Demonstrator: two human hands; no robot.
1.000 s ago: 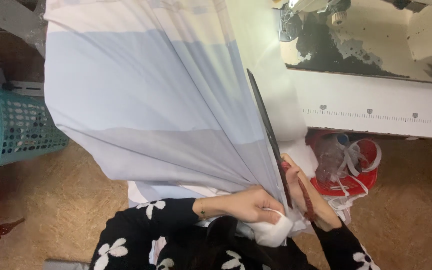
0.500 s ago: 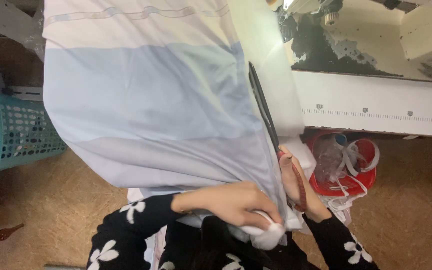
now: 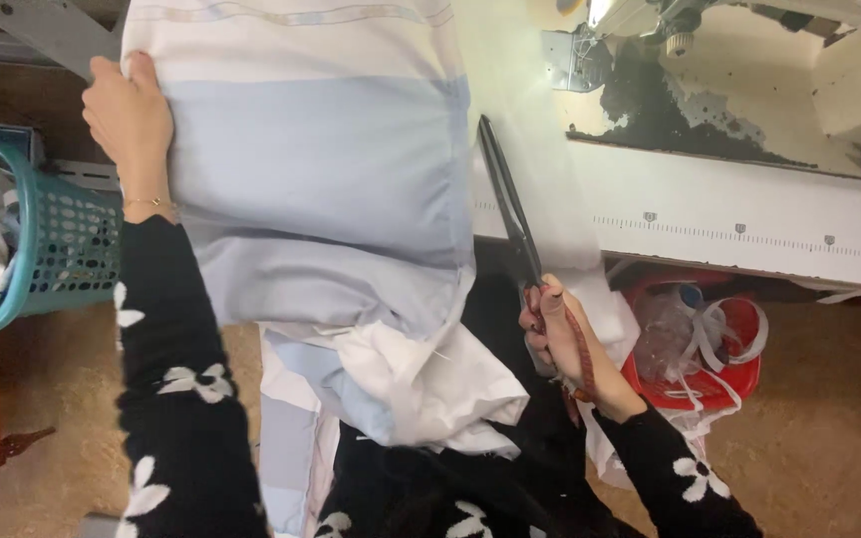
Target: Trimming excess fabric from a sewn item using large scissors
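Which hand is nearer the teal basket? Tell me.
Left. The left hand grips the blue-and-white fabric just right of the teal basket; the right hand holds scissors far across the fabric.

teal basket (image 3: 62, 249) cut off at left edge, cloth (image 3: 311, 179) top cropped, scissors (image 3: 510, 214) handles hidden inside right hand (image 3: 560, 334)

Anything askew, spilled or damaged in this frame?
Nothing looks damaged or spilled. The left hand grips the far edge of the blue-and-white fabric, which bunches loosely in the lap. The right hand holds long scissors, blades closed, pointing away alongside the cloth. A red bucket of scraps sits on the floor.
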